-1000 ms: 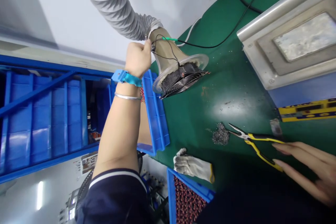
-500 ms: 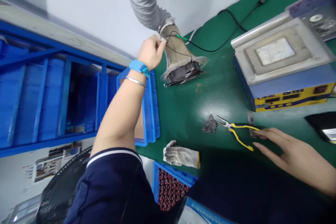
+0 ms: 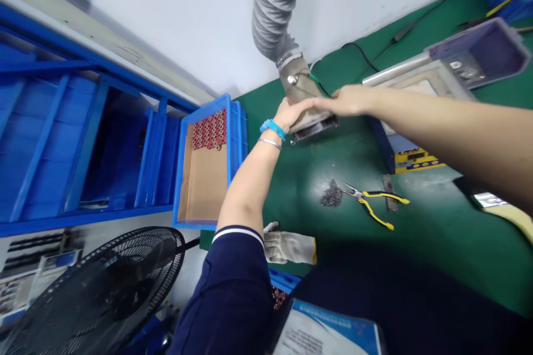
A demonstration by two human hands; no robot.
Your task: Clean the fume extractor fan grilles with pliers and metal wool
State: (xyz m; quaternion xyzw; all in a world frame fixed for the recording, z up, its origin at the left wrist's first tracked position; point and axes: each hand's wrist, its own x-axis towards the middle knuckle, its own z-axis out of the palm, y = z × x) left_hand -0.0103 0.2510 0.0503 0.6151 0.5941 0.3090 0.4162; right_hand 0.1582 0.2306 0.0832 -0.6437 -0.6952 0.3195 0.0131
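My left hand (image 3: 291, 113) and my right hand (image 3: 345, 101) meet at the flared end of a beige duct funnel (image 3: 295, 79). The left fingers press over its left side, and the right fingers lie across its right side, hiding part of it. A black fan (image 3: 315, 128) sits at the funnel's mouth, mostly covered by the hands. The ribbed grey hose (image 3: 278, 5) joins the funnel's upper end. Open long-nose pliers (image 3: 361, 194) with yellow and black handles lie on the green table, their tips by a pile of small dark metal pieces (image 3: 332, 194).
A blue crate (image 3: 202, 224) at left holds rows of red ring-shaped parts (image 3: 210, 129) on cardboard. A white glove (image 3: 290, 248) lies near the table's front. The blue and yellow heating unit (image 3: 416, 160) stands under my right forearm. A black floor fan (image 3: 120, 283) is at lower left.
My right hand has left the pliers and reached up to the duct funnel. My left hand has moved from the wire beside the funnel down onto its flared end. The view has shifted left.
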